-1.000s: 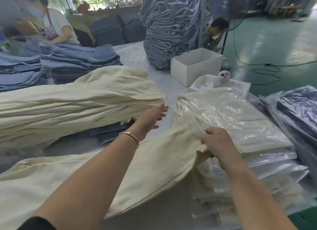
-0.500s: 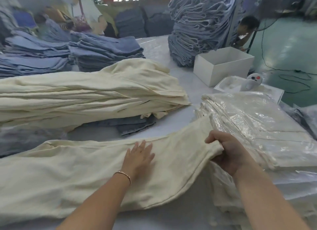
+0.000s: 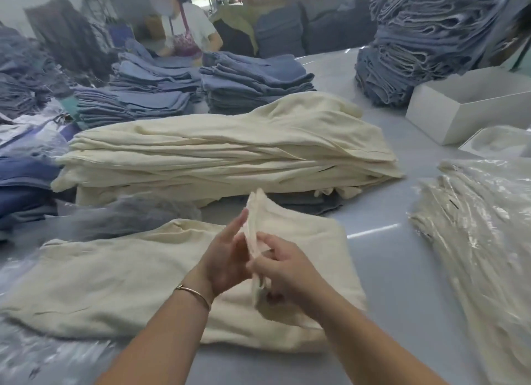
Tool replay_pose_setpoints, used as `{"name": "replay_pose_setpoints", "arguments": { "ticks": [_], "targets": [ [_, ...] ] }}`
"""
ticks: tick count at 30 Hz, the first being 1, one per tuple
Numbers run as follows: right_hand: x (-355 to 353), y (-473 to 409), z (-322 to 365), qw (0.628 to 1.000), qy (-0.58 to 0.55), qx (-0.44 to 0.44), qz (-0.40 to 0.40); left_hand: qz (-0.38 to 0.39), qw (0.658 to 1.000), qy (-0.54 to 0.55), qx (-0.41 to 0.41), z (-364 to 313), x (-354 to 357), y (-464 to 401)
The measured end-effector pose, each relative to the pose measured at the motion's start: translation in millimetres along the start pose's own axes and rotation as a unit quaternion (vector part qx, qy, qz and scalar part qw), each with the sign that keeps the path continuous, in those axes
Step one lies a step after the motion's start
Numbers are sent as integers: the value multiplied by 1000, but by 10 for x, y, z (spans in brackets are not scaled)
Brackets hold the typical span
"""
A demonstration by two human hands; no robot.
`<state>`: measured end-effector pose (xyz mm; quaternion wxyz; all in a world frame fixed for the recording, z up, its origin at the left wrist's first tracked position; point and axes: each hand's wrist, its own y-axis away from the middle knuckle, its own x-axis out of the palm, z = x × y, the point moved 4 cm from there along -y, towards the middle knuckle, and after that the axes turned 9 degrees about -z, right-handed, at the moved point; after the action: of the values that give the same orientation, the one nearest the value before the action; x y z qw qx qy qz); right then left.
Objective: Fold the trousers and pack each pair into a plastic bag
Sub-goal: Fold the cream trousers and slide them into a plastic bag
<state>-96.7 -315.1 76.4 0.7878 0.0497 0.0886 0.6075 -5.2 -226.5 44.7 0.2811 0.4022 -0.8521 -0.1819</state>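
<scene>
A pair of cream trousers [image 3: 100, 284] lies across the grey table in front of me, with its right part folded back over itself. My right hand [image 3: 284, 266] pinches the raised fabric edge of that folded part, which stands up between both hands. My left hand [image 3: 227, 258], a thin bracelet on its wrist, touches the same edge from the left with straight fingers. To the right lies a pile of cream trousers in clear plastic bags [image 3: 482, 226].
A thick stack of unfolded cream trousers [image 3: 230, 148] lies just behind. Blue trouser stacks [image 3: 253, 79] and a tall blue pile [image 3: 431, 33] stand farther back, beside a white box [image 3: 465, 105]. Loose plastic [image 3: 43, 353] lies at the lower left. A person [image 3: 186, 36] works across the table.
My right hand has carried the trouser end leftward over the rest, making a fold. My left hand has lifted off the flat cloth and met that edge. The view has turned left.
</scene>
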Motion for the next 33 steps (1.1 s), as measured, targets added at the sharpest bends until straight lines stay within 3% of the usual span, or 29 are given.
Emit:
{"name": "replay_pose_setpoints", "arguments": {
  "ticks": [2, 4, 6, 9, 11, 13, 16, 18, 20, 23, 25, 28, 30, 32, 33],
  "targets": [
    [307, -30, -118, 999, 41, -20, 27, -72, 985, -153, 31, -37, -290, 47],
    [355, -60, -260, 982, 174, -67, -26, -156, 949, -263, 80, -7, -528, 49],
    [288, -66, -418, 914, 382, -122, -59, -192, 940, -270, 82, 59, -697, 29],
    [259, -49, -770, 810, 575, -118, 11, -198, 942, -262, 71, 81, -873, -11],
    [297, -5, -904, 783, 615, -90, 9, -199, 945, -252, 60, 98, -930, -54],
    [309, 57, -904, 783, 614, -85, -45, -198, 949, -239, 49, 102, -932, -56],
    [207, 169, -888, 756, 591, -189, -210, -202, 949, -229, 82, -15, -1024, -12],
    [35, 277, -937, 736, 581, -190, -291, -213, 932, -265, 128, -124, -1192, 23],
    [-105, 375, -1017, 745, 554, -176, -326, -231, 907, -320, 150, -149, -1408, 43],
    [-121, 470, -1083, 766, 537, -168, -311, -257, 839, -466, 116, 57, -1632, 15],
    [-101, 506, -1093, 799, 497, -160, -299, -284, 822, -482, 109, 196, -1669, 19],
    [-213, 522, -1140, 870, 400, -136, -253, -317, 828, -447, 121, 216, -1688, 30],
    [-343, 538, -1175, 939, 277, -75, -190, -305, 864, -388, 96, 202, -1709, 53],
    [-517, 533, -1206, 961, 212, -28, -173, -270, 903, -330, 46, 267, -1694, 108],
    [-589, 521, -1214, 957, 237, -21, -165, -262, 906, -330, 37, 303, -1670, 142]
  ]
}}
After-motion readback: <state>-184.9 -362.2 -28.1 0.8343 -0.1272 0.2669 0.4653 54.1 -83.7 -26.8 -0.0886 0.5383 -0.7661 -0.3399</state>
